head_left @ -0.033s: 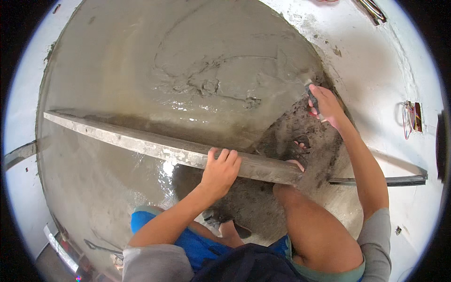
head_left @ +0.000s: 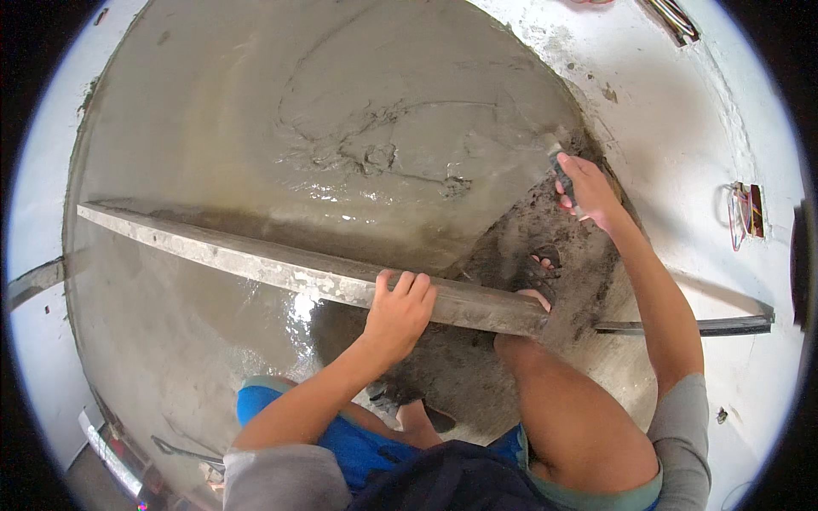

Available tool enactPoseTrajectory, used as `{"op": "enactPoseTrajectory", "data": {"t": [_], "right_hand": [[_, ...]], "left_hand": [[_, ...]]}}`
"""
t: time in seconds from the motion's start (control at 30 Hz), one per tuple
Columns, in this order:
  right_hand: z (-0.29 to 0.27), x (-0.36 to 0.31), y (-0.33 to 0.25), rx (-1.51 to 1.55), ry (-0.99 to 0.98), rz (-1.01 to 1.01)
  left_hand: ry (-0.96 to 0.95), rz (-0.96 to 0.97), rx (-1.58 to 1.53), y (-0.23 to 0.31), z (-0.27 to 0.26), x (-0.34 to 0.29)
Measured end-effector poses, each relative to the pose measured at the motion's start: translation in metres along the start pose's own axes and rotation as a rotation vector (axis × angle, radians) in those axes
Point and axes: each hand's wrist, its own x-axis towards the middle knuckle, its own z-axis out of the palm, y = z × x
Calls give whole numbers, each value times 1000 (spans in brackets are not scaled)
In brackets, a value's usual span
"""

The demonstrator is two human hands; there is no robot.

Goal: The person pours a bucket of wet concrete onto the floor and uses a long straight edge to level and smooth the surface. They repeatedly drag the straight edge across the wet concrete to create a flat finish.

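Observation:
My left hand is closed over the upper edge of a long, mortar-stained straightedge, near its right end. The straightedge lies across the wet grey mortar, reaching far to the left. Up and to the right, my right hand grips the dark handle of a trowel. The trowel's blade is hard to make out against the smeared mortar by the right wall. Ridges and lumps of mortar stand out of the smoother surface left of it.
My sandalled right foot is beyond the straightedge, on darker rough floor. The left foot is on the near side. A white wall at right has a wiring box. A dark strip juts out below it.
The trowel and my right hand have shifted very slightly to the left. My left hand keeps its place on the straightedge.

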Motion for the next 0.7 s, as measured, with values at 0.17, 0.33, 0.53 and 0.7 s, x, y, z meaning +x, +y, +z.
{"op": "enactPoseTrajectory", "data": {"t": [0.17,0.33,0.53,0.7], "right_hand": [[41,-8,4,-35,-97,-88],[104,-35,1,-347,-220,-202],[155,-55,6,-852,-58,-654],[123,-45,8,-1078,134,-773]], "left_hand": [[23,17,16,-8,1,1],[41,28,31,-13,4,2],[-3,27,13,-12,-2,5],[7,13,2,-11,-2,3]]}}
